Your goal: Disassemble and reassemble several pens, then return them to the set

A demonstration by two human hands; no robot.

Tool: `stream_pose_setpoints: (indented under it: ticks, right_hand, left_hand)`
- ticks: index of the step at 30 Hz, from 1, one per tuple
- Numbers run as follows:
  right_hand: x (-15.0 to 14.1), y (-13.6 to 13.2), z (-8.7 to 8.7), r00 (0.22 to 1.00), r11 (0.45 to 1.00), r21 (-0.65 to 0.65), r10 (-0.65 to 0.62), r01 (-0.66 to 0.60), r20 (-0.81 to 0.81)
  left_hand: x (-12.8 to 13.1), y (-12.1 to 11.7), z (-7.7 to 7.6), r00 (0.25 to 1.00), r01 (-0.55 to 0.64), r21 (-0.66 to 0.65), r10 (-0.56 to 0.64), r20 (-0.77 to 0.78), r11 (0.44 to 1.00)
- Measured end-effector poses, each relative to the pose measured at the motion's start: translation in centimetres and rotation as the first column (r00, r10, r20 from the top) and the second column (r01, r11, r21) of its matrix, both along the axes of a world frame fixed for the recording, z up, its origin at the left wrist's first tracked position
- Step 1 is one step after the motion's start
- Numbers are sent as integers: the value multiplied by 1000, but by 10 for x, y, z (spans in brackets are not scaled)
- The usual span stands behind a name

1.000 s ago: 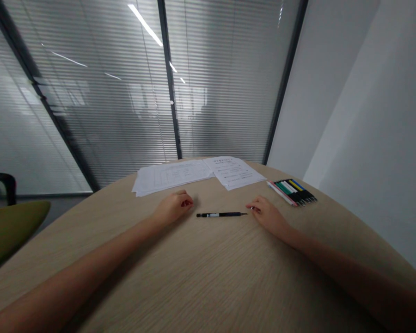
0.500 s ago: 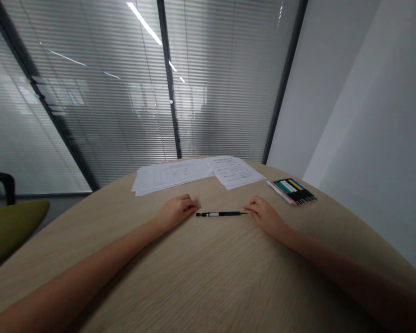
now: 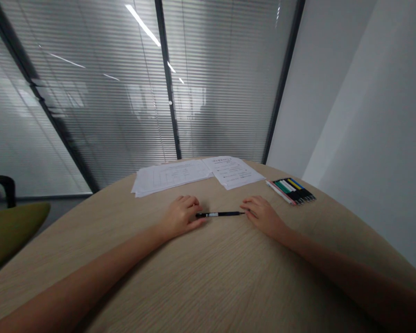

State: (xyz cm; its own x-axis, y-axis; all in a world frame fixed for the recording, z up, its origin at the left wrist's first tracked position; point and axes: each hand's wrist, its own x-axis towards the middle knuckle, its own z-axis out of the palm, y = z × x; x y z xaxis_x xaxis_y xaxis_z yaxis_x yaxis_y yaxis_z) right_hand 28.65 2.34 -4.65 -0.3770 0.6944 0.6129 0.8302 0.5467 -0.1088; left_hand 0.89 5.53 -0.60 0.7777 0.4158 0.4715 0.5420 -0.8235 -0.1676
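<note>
The black pen [image 3: 220, 214] lay flat on the counter [image 3: 208, 277] at lower centre of the frame, not yet lifted, between the left hand [image 3: 182, 217] and right hand [image 3: 261, 215], each grip released at one end.

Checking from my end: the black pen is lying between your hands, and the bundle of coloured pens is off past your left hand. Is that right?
Not quite: the head view shows the bundle of coloured pens past the right hand, not the left hand. The black pen does lie between the hands.
</note>
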Motion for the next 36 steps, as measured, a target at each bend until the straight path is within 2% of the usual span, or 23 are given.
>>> stream_pose_setpoints:
  ticks: [5,12,18,23,25,27,31,33,36]
  right_hand:
    - [-3,-4,3,998,1000,6,11,-11,65]
    - [-4,-4,5,998,1000,4,20,-20,57]
    - [0,-4,6,990,999,29,-39,43,-132]
    - [6,-2,8,928,994,18,-93,107,-360]
    - [8,0,8,894,994,-20,-107,109,-436]
    - [11,3,8,854,991,-79,-132,106,-504]
    - [14,6,6,797,977,-175,-200,120,-570]
    - [15,5,7,791,978,-163,-204,134,-577]
    - [13,-1,11,802,980,-67,-193,189,-565]
  left_hand:
    - [4,-1,-2,996,23,-16,-24,-83,1000]
    - [1,9,-10,999,33,-110,-32,14,993]
    - [1,9,-8,989,30,-152,-7,147,988]
    - [-1,11,-5,964,42,-227,20,264,973]
    - [-2,12,-3,934,9,-297,98,343,955]
    - [-4,12,-1,871,-20,-405,215,443,914]
    - [-6,15,0,717,36,-576,381,584,816]
    - [-6,18,0,680,54,-594,406,610,802]
    - [-8,24,-3,625,70,-610,442,644,790]
